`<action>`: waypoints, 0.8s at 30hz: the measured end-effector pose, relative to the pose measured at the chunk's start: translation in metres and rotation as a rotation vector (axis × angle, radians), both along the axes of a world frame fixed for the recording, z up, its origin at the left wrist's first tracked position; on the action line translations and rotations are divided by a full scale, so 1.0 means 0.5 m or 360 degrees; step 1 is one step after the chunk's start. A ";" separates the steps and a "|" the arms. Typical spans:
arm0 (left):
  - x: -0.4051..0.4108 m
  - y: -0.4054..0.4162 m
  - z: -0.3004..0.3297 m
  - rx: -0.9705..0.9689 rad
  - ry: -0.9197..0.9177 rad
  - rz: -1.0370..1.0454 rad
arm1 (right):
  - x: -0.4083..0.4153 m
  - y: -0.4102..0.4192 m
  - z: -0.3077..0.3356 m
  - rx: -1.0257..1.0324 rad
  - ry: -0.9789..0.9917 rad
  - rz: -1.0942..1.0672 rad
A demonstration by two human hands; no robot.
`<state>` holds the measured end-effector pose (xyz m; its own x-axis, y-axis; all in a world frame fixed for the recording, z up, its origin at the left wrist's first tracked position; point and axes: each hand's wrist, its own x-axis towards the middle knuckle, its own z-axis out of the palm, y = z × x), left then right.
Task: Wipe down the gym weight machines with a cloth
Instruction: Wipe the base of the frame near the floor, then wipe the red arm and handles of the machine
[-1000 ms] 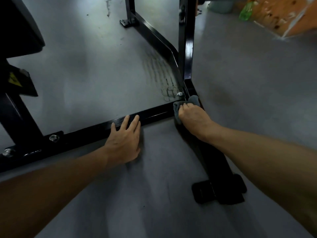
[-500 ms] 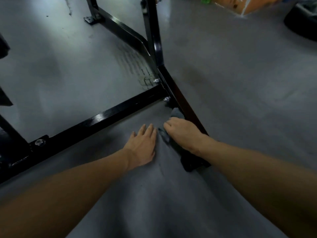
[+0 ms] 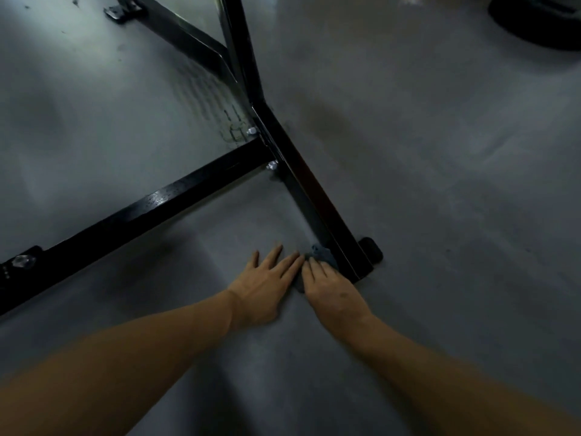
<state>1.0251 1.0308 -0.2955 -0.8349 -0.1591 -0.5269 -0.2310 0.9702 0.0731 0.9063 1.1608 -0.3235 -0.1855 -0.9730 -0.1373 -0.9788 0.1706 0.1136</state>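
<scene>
Right hand [image 3: 333, 292] presses the grey cloth [image 3: 322, 254] flat against the base rail [image 3: 317, 209] near its foot, left hand [image 3: 267, 284] spread on the floor; upper frame apparently unwiped.

Gym, black machine frame [image 3: 201, 190], grey floor [image 3: 440, 184]

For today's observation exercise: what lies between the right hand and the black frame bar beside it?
In the head view, the grey cloth lies under the right hand, against the black frame bar.
</scene>
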 end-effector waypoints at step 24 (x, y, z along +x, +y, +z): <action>0.157 0.062 0.266 0.0626 0.0913 0.1626 | 0.023 -0.099 0.332 -0.0092 -0.1583 -0.0020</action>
